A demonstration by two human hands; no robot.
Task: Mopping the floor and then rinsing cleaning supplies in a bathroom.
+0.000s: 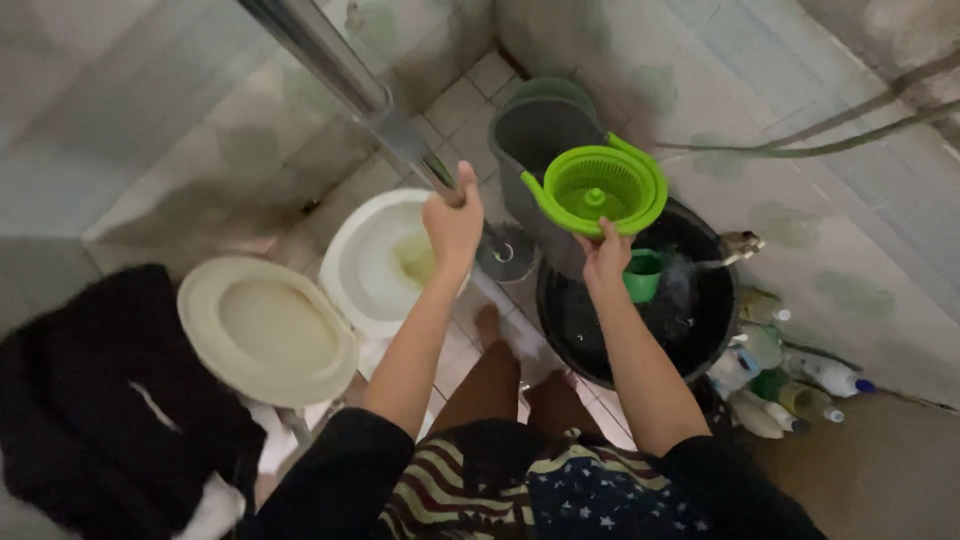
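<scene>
Dim, flat indoor light with a greenish cast. Soft focus and grain throughout. Wide-angle bending at edges. Dark corners; mild sheen on the slanting grey metal pole [330,62].

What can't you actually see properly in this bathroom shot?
Head view only:
- Mop pole: top cut off by the frame edge.
- Right hand: fingers hidden behind the green spinner basket.
- Black tub: contents too dark.
- Bottles: too small and blurred.
</scene>
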